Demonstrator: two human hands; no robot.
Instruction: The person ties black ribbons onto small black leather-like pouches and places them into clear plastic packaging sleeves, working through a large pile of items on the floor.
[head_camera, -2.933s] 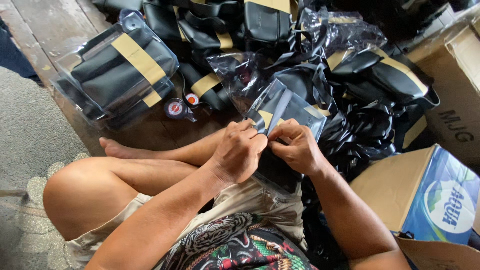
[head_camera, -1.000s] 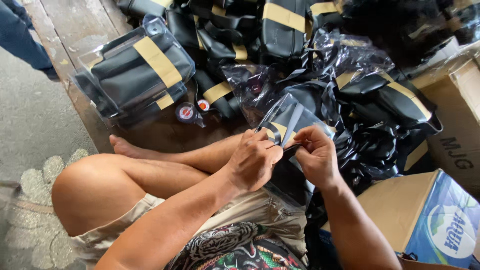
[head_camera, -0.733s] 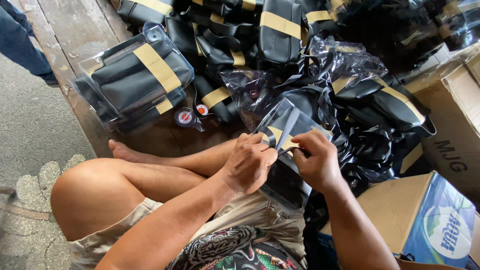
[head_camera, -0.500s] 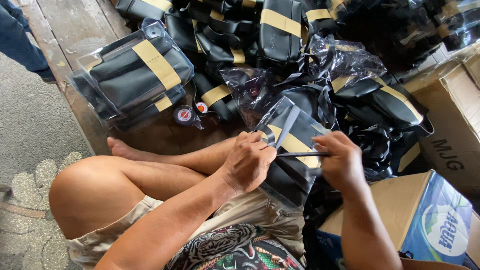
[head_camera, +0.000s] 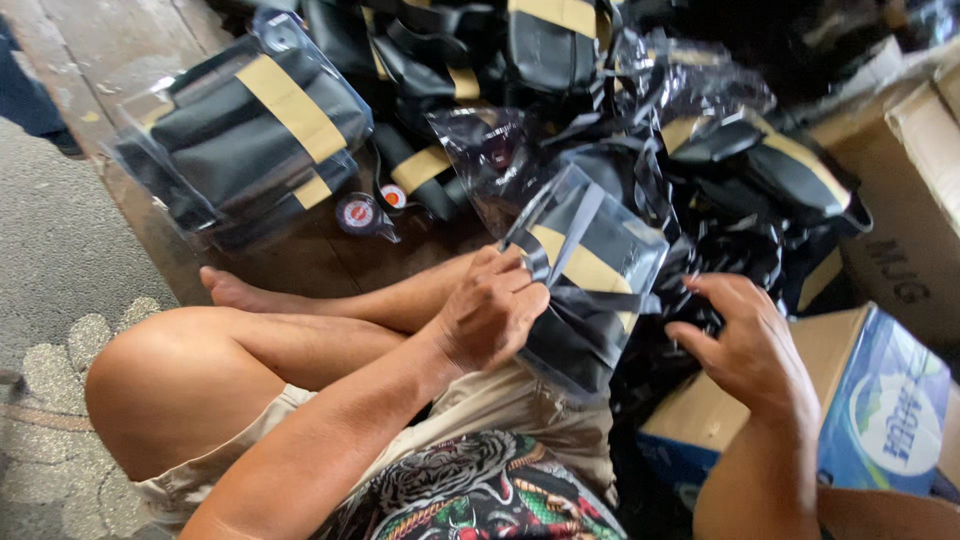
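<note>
Heap of black strapped bags (head_camera: 640, 120) in clear wrap, spread from 11 to 2 o'clock. Cardboard box (head_camera: 905, 230) at 3 o'clock; blue-printed box (head_camera: 880, 420) at 4 o'clock. Large wrapped bag with tan band (head_camera: 250, 140) at 10 o'clock. Small clear-bagged black pouch (head_camera: 590, 290) at centre, over the lap. Left hand (head_camera: 490, 315) clenched on the pouch's left edge. Right hand (head_camera: 745, 350) released, fingers spread, just beside the pouch at 4 o'clock.

Around you: packed goods, boxes and a wooden floor.
A clear plastic packet of black padded pieces with a tan tape band (head_camera: 245, 135) lay on the brown wooden planks (head_camera: 120, 40) to your left; a blue-and-white cardboard box (head_camera: 880, 410) sat at your right, a plain brown carton (head_camera: 915, 190) behind it.
</note>
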